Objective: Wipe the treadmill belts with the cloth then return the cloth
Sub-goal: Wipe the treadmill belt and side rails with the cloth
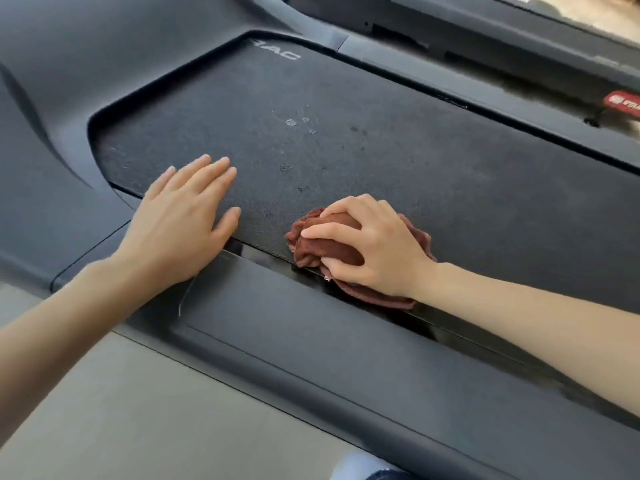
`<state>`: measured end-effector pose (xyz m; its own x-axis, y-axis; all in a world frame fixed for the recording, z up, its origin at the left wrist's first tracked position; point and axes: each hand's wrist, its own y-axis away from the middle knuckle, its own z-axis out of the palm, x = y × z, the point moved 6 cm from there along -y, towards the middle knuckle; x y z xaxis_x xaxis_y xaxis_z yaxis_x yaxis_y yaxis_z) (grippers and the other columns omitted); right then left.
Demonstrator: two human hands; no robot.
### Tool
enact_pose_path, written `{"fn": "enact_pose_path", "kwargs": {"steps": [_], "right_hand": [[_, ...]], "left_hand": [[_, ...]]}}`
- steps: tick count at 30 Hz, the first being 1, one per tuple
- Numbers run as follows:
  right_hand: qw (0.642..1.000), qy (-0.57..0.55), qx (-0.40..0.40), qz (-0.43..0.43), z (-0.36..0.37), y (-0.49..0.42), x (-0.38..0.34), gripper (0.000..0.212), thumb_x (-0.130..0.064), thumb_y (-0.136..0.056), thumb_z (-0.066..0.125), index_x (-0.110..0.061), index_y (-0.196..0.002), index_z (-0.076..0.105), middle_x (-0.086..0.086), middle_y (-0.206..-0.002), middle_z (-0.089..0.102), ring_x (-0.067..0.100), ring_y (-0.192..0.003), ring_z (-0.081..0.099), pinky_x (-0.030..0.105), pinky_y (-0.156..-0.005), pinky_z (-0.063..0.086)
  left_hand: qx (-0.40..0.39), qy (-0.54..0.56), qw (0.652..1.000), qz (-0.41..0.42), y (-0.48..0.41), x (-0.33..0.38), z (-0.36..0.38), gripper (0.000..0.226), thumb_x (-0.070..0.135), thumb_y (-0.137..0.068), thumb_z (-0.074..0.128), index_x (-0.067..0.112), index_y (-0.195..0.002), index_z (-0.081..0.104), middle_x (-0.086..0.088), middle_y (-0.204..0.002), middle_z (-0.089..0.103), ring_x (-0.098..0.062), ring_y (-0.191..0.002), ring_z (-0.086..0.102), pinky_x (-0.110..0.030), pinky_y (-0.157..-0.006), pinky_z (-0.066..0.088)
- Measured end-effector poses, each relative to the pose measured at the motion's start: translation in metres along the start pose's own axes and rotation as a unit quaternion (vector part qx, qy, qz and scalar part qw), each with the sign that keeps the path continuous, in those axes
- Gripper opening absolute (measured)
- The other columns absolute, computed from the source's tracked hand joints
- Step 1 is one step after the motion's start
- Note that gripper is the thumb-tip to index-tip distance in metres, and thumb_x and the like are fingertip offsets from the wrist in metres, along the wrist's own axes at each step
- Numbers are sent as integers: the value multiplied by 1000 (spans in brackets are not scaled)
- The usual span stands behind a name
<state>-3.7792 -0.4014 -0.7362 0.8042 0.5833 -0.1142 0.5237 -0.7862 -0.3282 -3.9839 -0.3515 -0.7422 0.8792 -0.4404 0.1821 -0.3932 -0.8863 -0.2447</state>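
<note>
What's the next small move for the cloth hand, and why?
Probably push the right hand and its bunched cloth away across the belt toward the pale spots. The cloth sits at the belt's near edge, the spots lie beyond it, apparently unwiped, and the left hand rests flat on the belt beside that path.

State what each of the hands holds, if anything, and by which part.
The right hand grips the brown cloth round its bunched-up middle, pressing it on the treadmill belt. The left hand holds nothing; it lies flat on the belt.
</note>
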Motion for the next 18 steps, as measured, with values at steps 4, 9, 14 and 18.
{"fn": "enact_pose_path", "kwargs": {"steps": [4,9,14,18], "right_hand": [[998,14,-18,-52,6,-33,13,36,-38,-81,61,-27,-115,68,7,-110,61,28,-96,57,42,-80,45],[999,29,-1,-36,16,-65,45,41,-45,-84,51,-30,-120,63,4,-110,59,25,-92,55,39,-79,46],[962,118,51,240,31,-111,97,39,-47,-90,47,-31,-126,53,11,-116,54,36,-101,52,40,-88,39],[964,116,22,236,39,-130,69,40,-46,-91,45,-29,-127,50,14,-118,53,35,-102,51,39,-89,39]], "left_hand": [[-62,-12,993,-98,7,-39,10,58,41,-94,36,13,-145,30,-1,-154,24,-20,-143,16,-42,-116,13],[-69,-22,992,-100,9,-36,14,59,43,-94,34,16,-146,27,2,-155,21,-16,-143,15,-37,-117,13],[-76,-31,992,-97,10,-37,13,58,43,-96,31,20,-147,21,5,-156,16,-13,-143,10,-35,-116,9],[-100,-77,990,-67,14,-49,7,58,49,-95,19,25,-148,17,10,-156,12,-9,-144,5,-36,-118,3]]}}
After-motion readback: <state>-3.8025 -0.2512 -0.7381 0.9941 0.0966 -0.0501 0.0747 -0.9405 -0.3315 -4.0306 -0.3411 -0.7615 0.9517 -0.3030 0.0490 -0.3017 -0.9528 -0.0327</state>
